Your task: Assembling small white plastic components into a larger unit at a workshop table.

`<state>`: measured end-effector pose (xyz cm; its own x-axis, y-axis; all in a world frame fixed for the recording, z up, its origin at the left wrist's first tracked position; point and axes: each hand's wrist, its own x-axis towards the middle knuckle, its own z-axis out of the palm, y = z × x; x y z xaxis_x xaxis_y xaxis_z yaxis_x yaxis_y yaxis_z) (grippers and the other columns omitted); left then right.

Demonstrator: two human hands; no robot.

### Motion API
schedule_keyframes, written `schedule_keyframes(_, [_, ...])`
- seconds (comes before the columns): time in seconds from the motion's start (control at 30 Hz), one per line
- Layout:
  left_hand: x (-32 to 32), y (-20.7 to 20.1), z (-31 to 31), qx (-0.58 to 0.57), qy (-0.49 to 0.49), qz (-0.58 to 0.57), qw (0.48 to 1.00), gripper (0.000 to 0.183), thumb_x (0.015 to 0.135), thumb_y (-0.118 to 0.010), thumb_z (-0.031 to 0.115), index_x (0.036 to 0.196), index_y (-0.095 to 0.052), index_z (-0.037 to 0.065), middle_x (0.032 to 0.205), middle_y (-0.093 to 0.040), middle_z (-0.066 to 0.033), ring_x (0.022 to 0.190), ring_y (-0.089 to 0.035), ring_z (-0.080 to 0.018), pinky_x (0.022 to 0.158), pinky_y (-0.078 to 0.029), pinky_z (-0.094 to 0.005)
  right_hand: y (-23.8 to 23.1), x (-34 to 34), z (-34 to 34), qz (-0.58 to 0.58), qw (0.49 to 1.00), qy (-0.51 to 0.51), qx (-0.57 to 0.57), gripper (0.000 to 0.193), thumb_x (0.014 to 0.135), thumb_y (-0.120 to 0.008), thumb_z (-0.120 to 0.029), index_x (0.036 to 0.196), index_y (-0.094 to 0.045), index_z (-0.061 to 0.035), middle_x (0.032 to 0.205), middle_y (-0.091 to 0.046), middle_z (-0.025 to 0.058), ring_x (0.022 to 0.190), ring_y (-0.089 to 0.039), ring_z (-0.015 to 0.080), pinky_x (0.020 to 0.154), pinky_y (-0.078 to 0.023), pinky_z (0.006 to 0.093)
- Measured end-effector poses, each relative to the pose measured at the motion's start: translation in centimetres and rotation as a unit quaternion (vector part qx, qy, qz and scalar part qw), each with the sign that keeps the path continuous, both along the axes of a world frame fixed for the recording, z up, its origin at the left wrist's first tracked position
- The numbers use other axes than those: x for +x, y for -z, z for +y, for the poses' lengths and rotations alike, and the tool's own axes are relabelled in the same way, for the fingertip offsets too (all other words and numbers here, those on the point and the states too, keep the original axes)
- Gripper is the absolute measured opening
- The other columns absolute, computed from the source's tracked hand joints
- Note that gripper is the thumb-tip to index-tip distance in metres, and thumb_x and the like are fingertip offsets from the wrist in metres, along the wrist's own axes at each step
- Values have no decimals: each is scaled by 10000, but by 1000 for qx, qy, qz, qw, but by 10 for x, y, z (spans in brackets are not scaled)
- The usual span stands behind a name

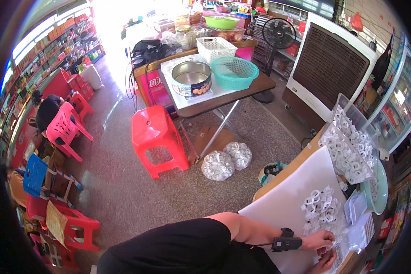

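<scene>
My left hand [318, 240], with a black device strapped at its wrist, reaches in over the white-covered table [278, 214]. Its fingers are pinched on a small whitish plastic piece [334, 245], partly hidden by the fingertips. Just below, my right hand [325, 263] has its fingers closed close to the same piece; whether it grips the piece too is hard to make out. Beyond the hands lies a loose heap of white ring-shaped plastic parts [322, 205]. Beside the heap stand white ribbed trays [361, 231], right of my hands.
A clear bin [351, 146] full of similar white parts stands at the table's far end, near a pale green basin [378, 189]. Filled clear bags [218, 165] lie on the floor. A red stool [157, 139] stands by a folding table [255, 89] holding a tin and baskets.
</scene>
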<state>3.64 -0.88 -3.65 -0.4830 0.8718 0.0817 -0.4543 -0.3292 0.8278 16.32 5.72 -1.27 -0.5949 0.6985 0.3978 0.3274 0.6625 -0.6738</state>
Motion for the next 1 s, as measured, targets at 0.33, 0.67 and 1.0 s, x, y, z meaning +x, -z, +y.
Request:
schedule_keyframes(0.33, [-5,-5,-4,35,-11,36,999,237,818,-530,100,992,-520,-61,741,-591,-96,571,-627,-158,469,-522,-283,3,-4,0,31,997,-41,60,240,924,-550,-157,985,-625,63,877,-656,179,751,-624,259,707,-506,331])
schedule_keyframes(0.67, [-1,-9,-5,59,-29,90,994,177,803,-538,68,934,-518,-49,739,-581,-88,586,-613,-156,491,-536,-288,2,14,2,-26,981,-126,143,262,916,-571,-190,974,-637,58,876,-656,199,788,-626,303,730,-490,371])
schedule_keyframes(1.0, [-4,-18,-18,47,-16,62,997,178,792,-557,57,930,-516,-48,697,-558,-56,594,-585,-118,509,-497,-274,17,16,8,-78,956,-148,240,249,905,-581,-191,964,-649,40,838,-624,215,799,-573,380,724,-469,433])
